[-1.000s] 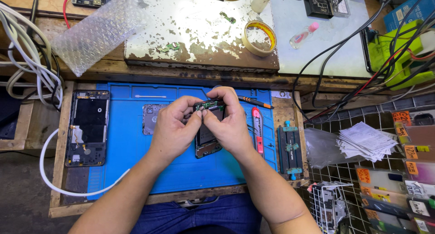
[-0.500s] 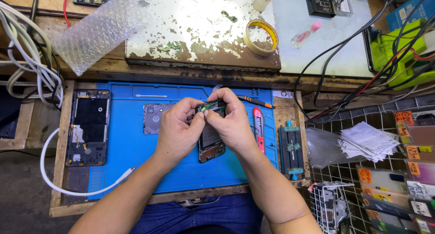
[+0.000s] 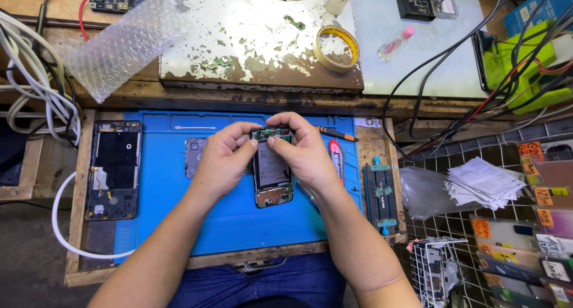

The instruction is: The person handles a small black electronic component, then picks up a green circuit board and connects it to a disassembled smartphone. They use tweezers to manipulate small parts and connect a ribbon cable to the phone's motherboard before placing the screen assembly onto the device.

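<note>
- An opened phone (image 3: 273, 173), its back cover off and its battery and boards laid bare, is held at its upper end between both hands; its lower end rests on the blue work mat (image 3: 239, 218).
- The left hand (image 3: 222, 162) is closed on the phone's upper left corner, thumb pressed against the small green board at the top edge.
- The right hand (image 3: 305, 153) is closed on the upper right corner, thumb and forefinger pinched at the same board; whether a connector or the board itself is being pressed cannot be made out from this height.
- The work is best done with the phone's lower end kept planted on the mat, so that thumb pressure is taken by the frame and not by the board. Force should be applied squarely and lightly, since thin flex parts are likely to be bent by a twist.
- Just beside the left hand a grey metal part (image 3: 194, 156) lies on the mat; it should not be swept by the wrist.
- To the right, near the right forearm, a red-handled tool (image 3: 336, 159) and an orange-tipped screwdriver (image 3: 337, 134) lie at the mat's edge, with a small clamp jig (image 3: 380, 194) beyond on the wooden tray.
- Well apart on the left, a second stripped phone frame (image 3: 113, 169) lies across the mat's left border.
- Open mat is left below the phone, toward the body; the near wooden edge (image 3: 197, 262) bounds it, so small parts are better set down mid-mat than near that lip.
</note>
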